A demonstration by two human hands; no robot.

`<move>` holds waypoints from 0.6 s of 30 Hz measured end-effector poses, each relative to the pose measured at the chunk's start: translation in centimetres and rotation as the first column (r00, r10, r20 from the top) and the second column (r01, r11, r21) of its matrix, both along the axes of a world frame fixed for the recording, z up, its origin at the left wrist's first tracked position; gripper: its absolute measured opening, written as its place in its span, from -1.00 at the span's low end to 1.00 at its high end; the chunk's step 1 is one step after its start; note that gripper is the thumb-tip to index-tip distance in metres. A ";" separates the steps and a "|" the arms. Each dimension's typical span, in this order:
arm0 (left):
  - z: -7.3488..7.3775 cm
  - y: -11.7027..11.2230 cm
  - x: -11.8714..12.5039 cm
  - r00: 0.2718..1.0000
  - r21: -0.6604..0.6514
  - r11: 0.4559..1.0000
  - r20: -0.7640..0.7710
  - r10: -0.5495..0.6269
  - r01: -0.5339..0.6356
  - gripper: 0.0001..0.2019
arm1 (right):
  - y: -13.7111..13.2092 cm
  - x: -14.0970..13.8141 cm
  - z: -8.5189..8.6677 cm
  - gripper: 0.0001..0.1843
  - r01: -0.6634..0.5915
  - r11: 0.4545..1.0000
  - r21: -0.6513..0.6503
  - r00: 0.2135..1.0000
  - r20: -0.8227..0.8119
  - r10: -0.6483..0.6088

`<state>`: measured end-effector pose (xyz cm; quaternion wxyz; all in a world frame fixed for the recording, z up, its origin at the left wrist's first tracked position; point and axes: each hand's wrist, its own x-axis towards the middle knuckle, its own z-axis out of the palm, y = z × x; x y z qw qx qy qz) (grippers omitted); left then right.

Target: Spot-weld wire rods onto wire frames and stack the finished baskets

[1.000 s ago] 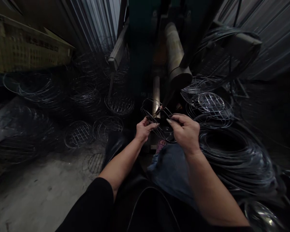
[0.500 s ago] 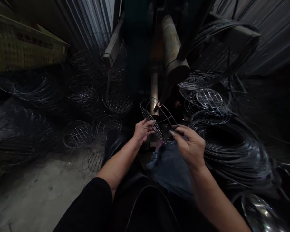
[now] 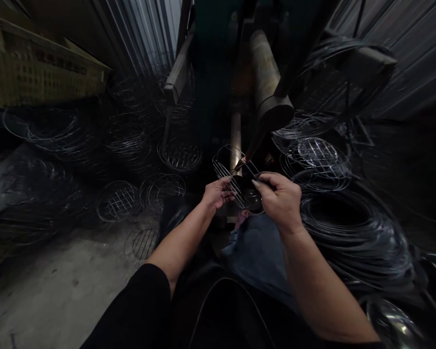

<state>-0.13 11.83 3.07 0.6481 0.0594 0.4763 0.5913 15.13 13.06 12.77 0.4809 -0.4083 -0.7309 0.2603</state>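
Note:
A round wire rack point(image 3: 228, 175) is tilted on edge between my hands, at the tips of a machine that looks like a spot welder. My left hand point(image 3: 216, 194) is closed on its barred side, thumb on top and some fingers beneath. My right hand point(image 3: 281, 199) pinches the rack's wire rim on the opposite side. The rim passes over the machine's lower metal rod point(image 3: 236, 138), close to a small glowing spot at the upper tip. Above it juts the thick upper cylinder point(image 3: 267, 63). Blue cloth point(image 3: 257, 247) lies below my right hand.
Stacked wire rings and racks point(image 3: 127, 140) fill the left side, with a yellow crate point(image 3: 51, 72) behind. A loose rack point(image 3: 118, 201) lies at left. On the right are a gridded rack point(image 3: 317, 154), a large wire coil point(image 3: 363, 242) and a shiny round metal piece point(image 3: 394, 320).
My right hand has moved slightly left and up along with the rim, and the rack has turned a little at the tips. The left hand keeps its hold. The whole view has shifted slightly.

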 end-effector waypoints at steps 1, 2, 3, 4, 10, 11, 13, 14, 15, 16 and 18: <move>0.0 0.1 0.0 1.000 -0.008 1.000 0.003 0.001 -0.001 -0.67 | 0.2 -0.2 0.1 -0.90 0.007 1.000 0.007 1.000 0.006 -0.007; 0.0 0.2 0.0 1.000 -0.018 1.000 0.004 0.003 -0.003 -0.67 | 0.4 -0.4 0.3 -0.89 0.013 1.000 0.012 1.000 0.013 -0.013; 0.0 0.2 0.1 1.000 -0.025 1.000 0.003 0.005 -0.005 -0.66 | 0.4 -0.5 0.5 -0.89 0.017 1.000 0.017 1.000 0.019 -0.017; 0.0 0.2 0.1 1.000 -0.030 1.000 0.000 0.009 -0.009 -0.65 | 0.3 -0.5 0.7 -0.89 0.019 1.000 0.023 0.999 0.027 -0.019; 0.2 -1.4 0.8 1.000 0.026 1.000 0.011 -0.002 0.002 -0.56 | -2.5 2.7 -1.2 -0.88 0.060 0.998 -0.029 0.998 -0.005 -0.060; 0.4 -1.7 1.0 1.000 0.035 0.999 0.016 -0.015 0.015 -0.56 | -3.1 3.6 -2.2 -0.85 0.059 0.995 -0.083 0.997 -0.035 -0.062; 0.7 -2.1 1.4 1.000 0.034 0.999 0.013 -0.028 0.027 -0.59 | -4.2 5.3 -4.2 -0.83 0.018 0.980 -0.199 0.995 -0.096 -0.038; 0.9 -2.2 1.6 1.000 0.027 0.999 0.003 -0.028 0.028 -0.61 | -4.6 5.9 -5.0 -0.84 -0.019 0.970 -0.241 0.993 -0.119 -0.010; 1.1 -2.3 1.8 1.000 0.016 0.999 -0.011 -0.029 0.029 -0.64 | -4.9 6.3 -5.6 -0.86 -0.056 0.963 -0.263 0.990 -0.137 0.020; 1.3 -2.4 2.0 0.999 0.001 0.999 -0.025 -0.032 0.032 -0.67 | -5.1 6.5 -5.9 -0.88 -0.086 0.961 -0.262 0.988 -0.147 0.048; 1.9 -2.6 2.2 0.998 -0.037 0.998 -0.032 -0.047 0.045 -0.70 | -5.1 6.1 -5.6 -0.92 -0.114 0.969 -0.220 0.986 -0.141 0.084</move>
